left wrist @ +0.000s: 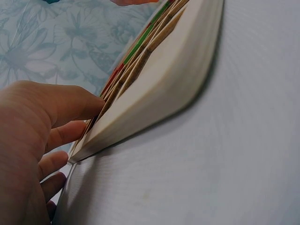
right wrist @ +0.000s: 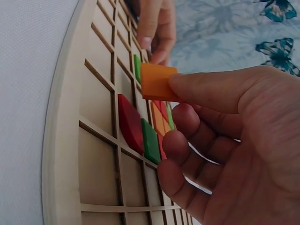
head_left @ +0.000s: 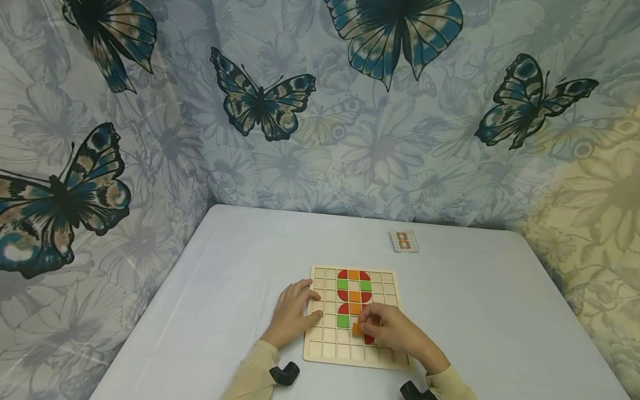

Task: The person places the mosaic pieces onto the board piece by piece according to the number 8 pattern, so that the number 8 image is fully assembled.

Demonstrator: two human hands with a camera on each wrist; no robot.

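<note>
A wooden grid board [head_left: 330,350] lies on the table, with red rounded tiles, green square tiles [head_left: 343,321] and orange square tiles [head_left: 354,296] set in its middle columns. My right hand [head_left: 392,330] pinches an orange square tile [right wrist: 158,81] between thumb and fingers, just above the lower part of the board. Beside it a red rounded tile [right wrist: 131,124] and a green tile [right wrist: 150,142] sit in their cells. My left hand [head_left: 291,314] rests at the board's left edge, its fingers extended and the thumb touching the rim, as the left wrist view [left wrist: 61,117] shows.
A small stack of patterned cards [head_left: 404,241] lies at the back right of the white table [head_left: 240,250]. Fabric with butterflies [head_left: 262,100] hangs behind and at the sides. Black devices [head_left: 285,374] are worn at both wrists.
</note>
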